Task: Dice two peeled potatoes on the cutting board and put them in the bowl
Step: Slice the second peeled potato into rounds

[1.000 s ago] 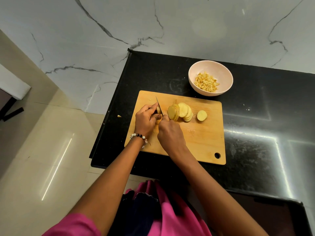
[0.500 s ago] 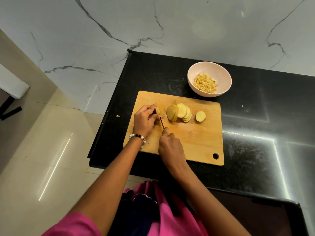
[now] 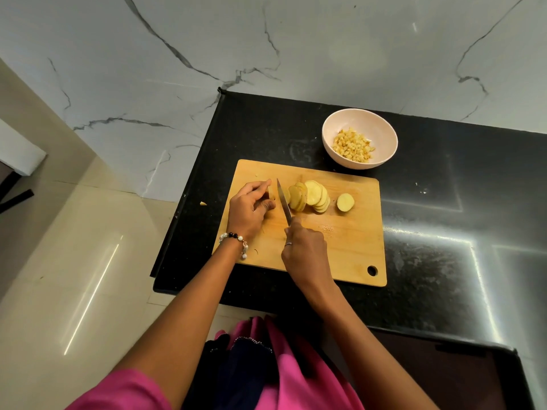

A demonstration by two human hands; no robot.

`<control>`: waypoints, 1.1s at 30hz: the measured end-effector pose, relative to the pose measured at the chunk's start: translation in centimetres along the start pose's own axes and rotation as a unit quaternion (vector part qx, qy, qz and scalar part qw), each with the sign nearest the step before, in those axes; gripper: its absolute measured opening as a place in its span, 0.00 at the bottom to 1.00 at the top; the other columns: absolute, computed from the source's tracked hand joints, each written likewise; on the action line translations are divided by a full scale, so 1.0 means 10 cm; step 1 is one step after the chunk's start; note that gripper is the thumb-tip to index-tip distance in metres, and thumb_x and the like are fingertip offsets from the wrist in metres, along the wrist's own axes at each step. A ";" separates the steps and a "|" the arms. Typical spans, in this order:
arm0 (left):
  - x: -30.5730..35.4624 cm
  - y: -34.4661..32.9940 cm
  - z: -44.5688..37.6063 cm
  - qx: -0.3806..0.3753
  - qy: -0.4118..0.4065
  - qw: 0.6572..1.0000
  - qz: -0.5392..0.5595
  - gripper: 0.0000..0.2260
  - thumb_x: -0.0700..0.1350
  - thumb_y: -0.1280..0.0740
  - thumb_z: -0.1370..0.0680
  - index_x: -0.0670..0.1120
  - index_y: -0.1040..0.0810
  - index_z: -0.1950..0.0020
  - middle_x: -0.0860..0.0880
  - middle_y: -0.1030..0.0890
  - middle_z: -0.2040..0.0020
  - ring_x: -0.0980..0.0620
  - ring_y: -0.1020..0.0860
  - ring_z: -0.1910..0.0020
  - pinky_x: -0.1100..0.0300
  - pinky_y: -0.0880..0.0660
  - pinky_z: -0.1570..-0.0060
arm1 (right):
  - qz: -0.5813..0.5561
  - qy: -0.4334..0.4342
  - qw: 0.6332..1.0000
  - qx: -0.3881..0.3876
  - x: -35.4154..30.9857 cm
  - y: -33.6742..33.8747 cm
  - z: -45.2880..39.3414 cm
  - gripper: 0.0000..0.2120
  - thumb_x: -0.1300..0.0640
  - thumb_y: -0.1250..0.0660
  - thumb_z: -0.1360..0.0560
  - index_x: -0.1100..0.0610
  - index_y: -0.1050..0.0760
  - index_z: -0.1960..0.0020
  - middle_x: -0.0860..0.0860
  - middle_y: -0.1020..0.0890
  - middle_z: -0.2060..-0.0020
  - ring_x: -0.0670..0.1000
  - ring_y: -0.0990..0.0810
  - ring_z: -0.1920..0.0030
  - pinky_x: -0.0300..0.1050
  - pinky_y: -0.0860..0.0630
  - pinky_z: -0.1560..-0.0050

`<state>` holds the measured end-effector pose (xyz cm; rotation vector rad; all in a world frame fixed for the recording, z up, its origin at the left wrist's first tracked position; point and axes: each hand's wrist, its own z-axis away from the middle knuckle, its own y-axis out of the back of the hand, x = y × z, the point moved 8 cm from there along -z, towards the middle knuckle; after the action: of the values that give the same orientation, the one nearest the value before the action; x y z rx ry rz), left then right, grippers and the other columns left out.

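- Your left hand [image 3: 250, 206] pinches the potato stub [image 3: 270, 193] at the left end of the cutting board [image 3: 349, 247]; fingertips sit just beside the blade.
- Your right hand [image 3: 305, 250] grips the knife [image 3: 283, 202], blade standing btwn stub and slices [image 3: 309, 196].
- Risk: stub is small w/ little left to hold, so it could roll or the blade could nick a fingertip.
- Slices lean in a row right of the knife; one end piece [image 3: 345, 202] lies apart, further right.
- Bowl [image 3: 359, 115] beyond the board's far edge already holds dice.
- Board sits on a glossy black counter [image 3: 444, 217]; marble wall behind, pale floor tiles to the board's left.
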<state>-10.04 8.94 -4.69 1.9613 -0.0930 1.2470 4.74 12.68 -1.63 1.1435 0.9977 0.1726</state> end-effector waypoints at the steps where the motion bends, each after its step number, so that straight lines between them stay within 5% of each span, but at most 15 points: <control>1: 0.00 0.00 0.00 0.001 0.001 1.000 0.001 0.20 0.38 0.30 0.26 0.42 0.26 0.34 0.46 0.22 0.42 0.59 0.27 0.47 0.82 0.33 0.51 | -0.005 0.009 1.000 0.004 -0.05 0.01 -0.02 0.13 0.63 0.43 0.21 0.64 0.29 0.38 0.62 0.19 0.57 0.63 0.22 0.59 0.45 0.36 0.64; 15: 0.01 0.03 0.00 0.017 -0.001 1.000 0.018 0.20 0.38 0.29 0.27 0.41 0.25 0.35 0.44 0.19 0.44 0.54 0.24 0.48 0.68 0.27 0.49 | 0.032 0.025 0.999 -0.007 -0.20 -0.03 -0.08 0.19 0.64 0.45 0.21 0.63 0.35 0.31 0.63 0.20 0.54 0.64 0.22 0.57 0.49 0.30 0.61; 21: 0.03 0.03 0.00 0.030 -0.012 0.999 0.017 0.19 0.35 0.30 0.27 0.39 0.25 0.36 0.43 0.19 0.46 0.53 0.23 0.50 0.73 0.28 0.51 | 0.105 0.047 0.993 -0.014 -0.35 0.01 -0.13 0.20 0.68 0.48 0.23 0.66 0.38 0.31 0.64 0.22 0.53 0.64 0.24 0.55 0.47 0.39 0.62; 33: 0.05 0.05 0.01 0.047 -0.019 0.998 0.041 0.18 0.31 0.29 0.30 0.37 0.22 0.40 0.42 0.19 0.48 0.57 0.24 0.53 0.80 0.31 0.54 | 0.122 0.083 0.989 -0.003 -0.54 0.12 -0.12 0.16 0.70 0.49 0.22 0.70 0.31 0.38 0.64 0.23 0.54 0.65 0.23 0.58 0.48 0.36 0.64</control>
<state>-9.97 8.71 -4.05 2.0816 -0.1381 1.2881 1.16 10.93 2.37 1.2591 0.9990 0.4730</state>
